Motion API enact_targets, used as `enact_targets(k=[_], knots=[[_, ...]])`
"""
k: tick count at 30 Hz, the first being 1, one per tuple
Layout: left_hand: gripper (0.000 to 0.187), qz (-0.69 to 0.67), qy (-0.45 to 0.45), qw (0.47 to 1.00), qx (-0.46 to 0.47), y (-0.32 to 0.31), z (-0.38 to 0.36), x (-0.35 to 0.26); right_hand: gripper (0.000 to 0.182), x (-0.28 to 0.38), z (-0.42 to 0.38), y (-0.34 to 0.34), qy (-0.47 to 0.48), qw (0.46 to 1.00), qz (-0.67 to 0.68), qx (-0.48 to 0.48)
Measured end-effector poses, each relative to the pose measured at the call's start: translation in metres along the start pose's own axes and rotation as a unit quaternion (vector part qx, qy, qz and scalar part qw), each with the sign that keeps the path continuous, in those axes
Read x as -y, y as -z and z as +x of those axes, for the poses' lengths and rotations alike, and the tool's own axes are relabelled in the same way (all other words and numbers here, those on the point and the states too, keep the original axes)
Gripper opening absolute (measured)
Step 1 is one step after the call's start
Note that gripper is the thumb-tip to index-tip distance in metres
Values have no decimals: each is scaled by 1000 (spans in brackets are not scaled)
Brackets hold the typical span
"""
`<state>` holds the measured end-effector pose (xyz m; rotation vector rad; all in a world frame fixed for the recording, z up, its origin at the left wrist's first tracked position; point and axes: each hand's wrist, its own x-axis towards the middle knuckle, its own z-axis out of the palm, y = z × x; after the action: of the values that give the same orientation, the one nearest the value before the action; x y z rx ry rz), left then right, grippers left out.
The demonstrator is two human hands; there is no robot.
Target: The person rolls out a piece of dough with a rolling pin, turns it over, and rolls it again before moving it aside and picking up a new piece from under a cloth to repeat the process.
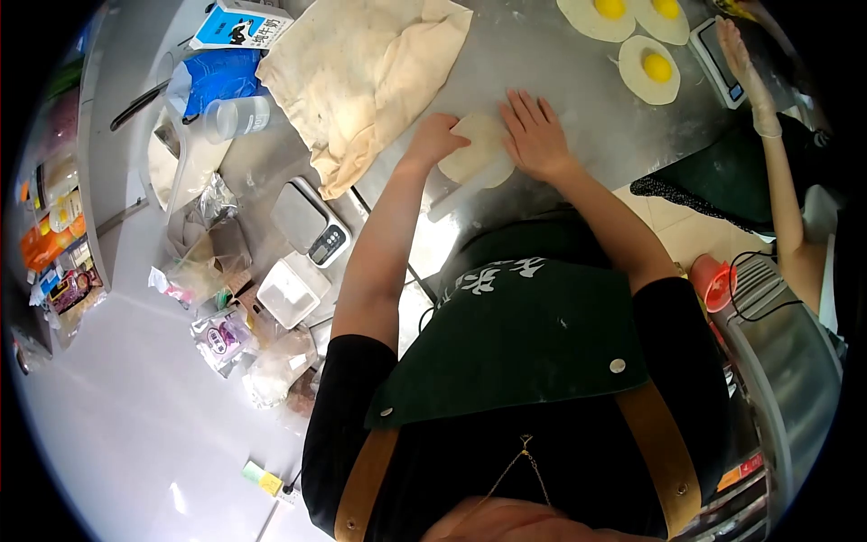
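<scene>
A thin, pale round of dough (479, 149) lies on the metal worktop near its front edge. At its left side is my left hand (437, 140), the thumb over the dough's edge and the other fingers mostly tucked out of sight. My right hand (535, 137) lies flat at the right side of the dough, fingers stretched out and slightly apart. A cream cloth (361, 81) is spread crumpled just left of my left hand. Farther right are dough rounds, each with a yellow ball on it, the nearest round (639, 86) among them.
Another person's gloved hand (741, 63) is beside a scale (718, 68) at the right. On the left stand a second scale (307, 221), a white tub (289, 294), a clear cup (237, 117), a blue bag (221, 79) and a milk carton (239, 27).
</scene>
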<state>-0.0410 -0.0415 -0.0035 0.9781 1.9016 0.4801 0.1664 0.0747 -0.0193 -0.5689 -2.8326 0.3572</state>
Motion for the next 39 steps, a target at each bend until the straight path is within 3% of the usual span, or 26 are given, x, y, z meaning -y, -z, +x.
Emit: enact_targets(k=[5,8,11,14,17,20,26,29,32,35,39], knots=[[25,208,-18,975,-80,-15,-28,-42,47,-23,-69,18,93,991,82,40],[21,89,-67,990,-81,-2,-60,-69,39,-32,-79,45,91,987,102,82],[26,-79,20,996,-48,15,-69,-68,34,-38,-77,75,86,990,88,63],[31,58,30,997,-44,-1,-47,-24,32,-36,-63,77,85,989,93,72],[37,65,20,995,-79,-10,-40,-5,32,-28,-37,61,104,987,82,94],[38,39,36,997,-59,-4,-42,-7,36,-21,-16,37,105,985,119,59],[31,-119,-5,991,-66,-3,-27,14,44,9,-7,-6,-37,999,-14,-29],[27,-160,9,986,-46,0,-21,15,48,7,-19,-3,-32,999,-6,2],[27,-202,12,979,-34,6,-18,6,53,13,39,-5,-65,997,-44,27],[31,-149,36,988,2,16,-15,-3,57,13,58,-12,-50,998,-8,-36],[31,39,16,999,-19,10,-12,-9,60,5,-10,-4,-6,999,34,-6]])
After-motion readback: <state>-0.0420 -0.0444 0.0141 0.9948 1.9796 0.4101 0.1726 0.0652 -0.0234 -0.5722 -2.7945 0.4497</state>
